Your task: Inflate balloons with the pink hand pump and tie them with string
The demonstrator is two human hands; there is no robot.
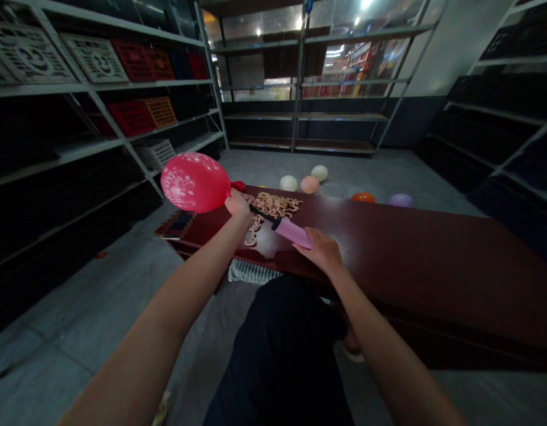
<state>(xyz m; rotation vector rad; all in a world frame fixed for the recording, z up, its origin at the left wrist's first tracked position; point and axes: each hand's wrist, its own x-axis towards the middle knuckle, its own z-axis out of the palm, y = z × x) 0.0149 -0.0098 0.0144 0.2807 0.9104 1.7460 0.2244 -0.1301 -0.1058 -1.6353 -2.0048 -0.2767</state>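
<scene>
A pink-red balloon [196, 182] with white print, swollen with air, points out to the left. Its neck is pinched in my left hand [238, 204], at the black front end of a hand pump. The pump's pink barrel [294, 232] slants down to the right, and my right hand [321, 249] is wrapped round its rear end. Beneath the pump, a pile of pale, curly uninflated balloons [275, 204] lies on the dark red table [388, 248]. Something red [238, 186] lies just behind my left hand, partly hidden.
A phone-like dark object [179, 225] lies at the table's left end. Several balloons, one of them peach [309, 184] and one purple [401, 200], show beyond the table's far edge. Shelves with plastic crates [133, 117] stand left; bare-looking metal racks [295, 112] stand behind.
</scene>
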